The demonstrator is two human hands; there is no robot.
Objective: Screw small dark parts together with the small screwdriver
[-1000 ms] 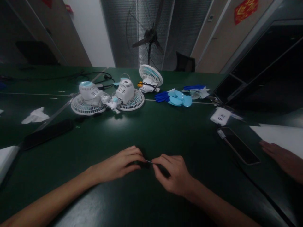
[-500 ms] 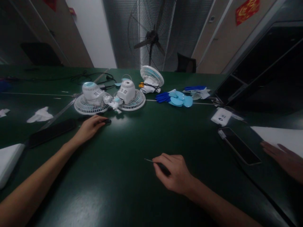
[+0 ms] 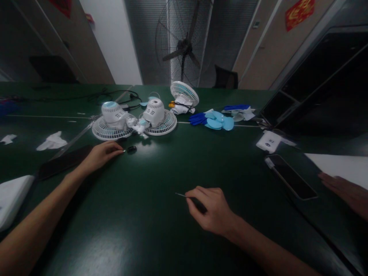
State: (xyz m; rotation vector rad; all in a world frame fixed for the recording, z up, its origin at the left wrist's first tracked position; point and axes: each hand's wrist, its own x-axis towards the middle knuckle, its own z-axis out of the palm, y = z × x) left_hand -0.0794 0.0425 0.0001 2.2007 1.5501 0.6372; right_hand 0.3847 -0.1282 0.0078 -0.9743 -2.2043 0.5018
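Observation:
In my right hand [image 3: 211, 211] is a small screwdriver [image 3: 198, 204] with a dark handle, its thin metal shaft pointing left above the green table. My left hand [image 3: 103, 153] is closed in a pinch at the table's left-middle. A tiny light, shiny piece shows at its fingertips, too small to name. Just right of those fingers, and apart from them, a small black object [image 3: 131, 149] lies on the table. Beyond the left hand, two white fan heads [image 3: 115, 117] rest face down, with a clear-wrapped part [image 3: 138, 125] between them.
A third small fan [image 3: 184, 97] stands farther back. Light blue fan blades [image 3: 220, 120] and blue gloves [image 3: 197, 118] lie right of it. Phones [image 3: 291, 176] and a white box [image 3: 268, 142] are on the right, near another person's hand [image 3: 345, 193]. Tissue [image 3: 52, 141] lies left.
My left hand has drawn slightly left, off the small black object, with a tiny shiny piece now showing at its fingertips. My right hand with the screwdriver has stayed in place.

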